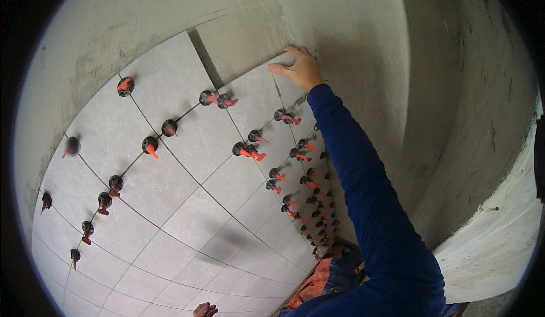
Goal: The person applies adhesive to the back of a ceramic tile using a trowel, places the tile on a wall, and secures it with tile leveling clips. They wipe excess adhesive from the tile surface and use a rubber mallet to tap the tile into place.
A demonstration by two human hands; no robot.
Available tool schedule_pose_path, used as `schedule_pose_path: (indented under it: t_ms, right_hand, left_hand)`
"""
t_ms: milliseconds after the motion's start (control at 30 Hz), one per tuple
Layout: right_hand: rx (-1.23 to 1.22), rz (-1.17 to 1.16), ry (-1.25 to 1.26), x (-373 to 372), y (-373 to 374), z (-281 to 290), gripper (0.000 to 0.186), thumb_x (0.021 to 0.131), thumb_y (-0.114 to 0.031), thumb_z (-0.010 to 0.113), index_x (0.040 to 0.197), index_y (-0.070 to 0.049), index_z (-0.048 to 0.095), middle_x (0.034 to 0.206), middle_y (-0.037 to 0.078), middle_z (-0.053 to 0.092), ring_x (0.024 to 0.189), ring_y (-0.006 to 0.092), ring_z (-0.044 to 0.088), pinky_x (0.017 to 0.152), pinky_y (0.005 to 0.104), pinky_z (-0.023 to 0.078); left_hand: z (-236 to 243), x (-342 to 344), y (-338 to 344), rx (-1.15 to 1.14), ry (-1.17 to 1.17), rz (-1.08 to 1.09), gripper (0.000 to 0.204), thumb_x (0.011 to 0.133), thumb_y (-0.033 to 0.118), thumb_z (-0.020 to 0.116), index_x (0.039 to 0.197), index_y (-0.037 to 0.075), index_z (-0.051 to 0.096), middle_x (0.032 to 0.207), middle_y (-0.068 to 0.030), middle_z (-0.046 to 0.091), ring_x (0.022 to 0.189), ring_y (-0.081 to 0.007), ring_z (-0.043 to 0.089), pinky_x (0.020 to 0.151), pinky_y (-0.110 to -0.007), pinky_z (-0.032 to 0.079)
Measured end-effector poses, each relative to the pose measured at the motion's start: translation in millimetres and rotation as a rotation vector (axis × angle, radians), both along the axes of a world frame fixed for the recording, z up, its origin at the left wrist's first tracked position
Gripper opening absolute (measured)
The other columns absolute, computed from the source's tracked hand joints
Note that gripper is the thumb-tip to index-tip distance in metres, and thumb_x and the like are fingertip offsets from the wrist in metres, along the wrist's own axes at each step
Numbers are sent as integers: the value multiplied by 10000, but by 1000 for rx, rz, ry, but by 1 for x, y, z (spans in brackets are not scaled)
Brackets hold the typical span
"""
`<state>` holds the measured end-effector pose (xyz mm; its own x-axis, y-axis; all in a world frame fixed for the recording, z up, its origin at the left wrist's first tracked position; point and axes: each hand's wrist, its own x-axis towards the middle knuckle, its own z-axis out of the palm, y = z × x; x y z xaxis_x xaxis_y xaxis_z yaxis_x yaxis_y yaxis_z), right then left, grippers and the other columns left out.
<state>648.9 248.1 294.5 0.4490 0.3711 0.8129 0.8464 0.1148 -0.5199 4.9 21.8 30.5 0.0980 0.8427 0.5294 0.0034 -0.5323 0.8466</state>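
Grey tiled wall point(187, 203) studded with leveling clips point(250, 152); right hand point(298, 70), fingers spread flat, presses the top tile point(250, 98), seemingly seating it; left hand point(204, 309) barely visible, grip unclear.

You had no packages, labels, signs or screens in front of you: nothing of that kind showed anywhere in the view.
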Motion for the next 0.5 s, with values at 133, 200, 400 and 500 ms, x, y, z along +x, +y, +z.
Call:
schedule_pose_path:
  t_ms: [133,200,400,500]
  right_hand:
    - [44,-25,22,2,12,-8,1075,626,-731,832,1452,-102,555,1494,354,430,1403,471,437,1129,517,403]
    - [74,-31,26,5,15,-14,1086,621,-721,840,1471,-116,538,1526,365,392,1422,483,410,1143,534,385]
    - [196,68,-31,9,6,-59,1046,686,-566,879,1481,-8,491,1552,314,398,1442,455,394,1182,494,345]
    - [179,73,-17,1,1,-87,1040,685,-521,892,1473,23,485,1563,305,388,1457,436,377,1195,463,332]
  left_hand:
    - [2,5,1,8,24,-24,764,1040,603,345,1308,-62,607,1353,-247,586,1198,-373,610,1007,-479,509]
    - [3,8,2,10,42,-29,763,1041,603,343,1305,-61,610,1353,-249,586,1195,-375,612,1004,-479,513]
    - [7,17,7,13,72,-64,752,1039,604,355,1301,-51,616,1349,-253,585,1187,-378,617,999,-480,519]
    - [13,24,12,0,101,-80,762,1029,616,371,1296,-54,618,1343,-254,588,1190,-375,617,1006,-480,516]
